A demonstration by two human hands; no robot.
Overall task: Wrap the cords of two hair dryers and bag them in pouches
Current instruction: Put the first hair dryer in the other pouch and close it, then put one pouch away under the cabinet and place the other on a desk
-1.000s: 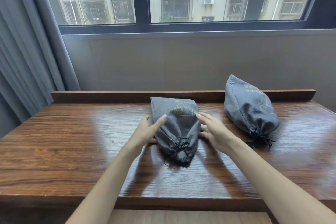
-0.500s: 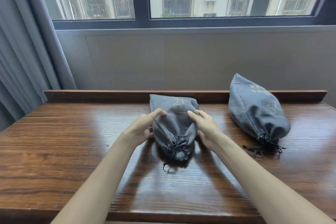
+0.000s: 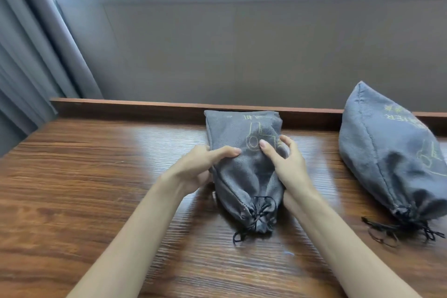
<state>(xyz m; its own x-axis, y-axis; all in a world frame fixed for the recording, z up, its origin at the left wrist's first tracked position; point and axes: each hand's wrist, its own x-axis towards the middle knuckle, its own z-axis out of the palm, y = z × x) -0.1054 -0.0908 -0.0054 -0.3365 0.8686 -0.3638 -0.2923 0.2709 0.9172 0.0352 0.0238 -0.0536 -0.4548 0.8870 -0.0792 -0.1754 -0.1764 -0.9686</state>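
A grey drawstring pouch [image 3: 244, 176] lies on the wooden table [image 3: 84, 189] in the middle, its tied black cord end toward me. My left hand [image 3: 203, 167] grips its left side, thumb on top. My right hand [image 3: 285, 164] grips its right side, fingers pressed on the printed front. A second grey pouch [image 3: 391, 159], full and tied, lies at the right with its black drawstrings [image 3: 399, 230] spread on the table. The hair dryers are hidden inside the pouches.
A raised wooden ledge [image 3: 145, 109] runs along the table's back edge, under a grey wall and a window. A grey curtain [image 3: 36, 55] hangs at the left.
Both hands have closed in over the middle pouch and pushed it back toward the ledge. The camera has tilted down and moved closer.
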